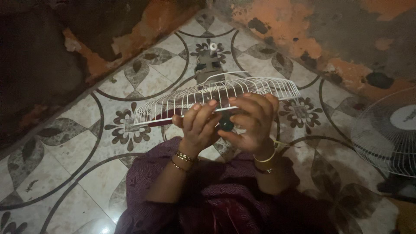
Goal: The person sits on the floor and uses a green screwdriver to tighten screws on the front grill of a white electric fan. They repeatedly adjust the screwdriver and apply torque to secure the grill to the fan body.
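Above the tiled floor [86, 143], both hands, left hand [197, 125] and right hand [253, 123], are curled around the middle of a white wire fan guard [173, 103], which looks light, springy, easily bent, best held at its hub.

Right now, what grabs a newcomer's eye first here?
Centre frame, a white wire fan guard held level by both hands: the left hand and right hand close on a dark round knob at its hub. Beyond the guard sits the grey fan motor, over a floral patterned tile floor. Another white fan stands at the right edge.
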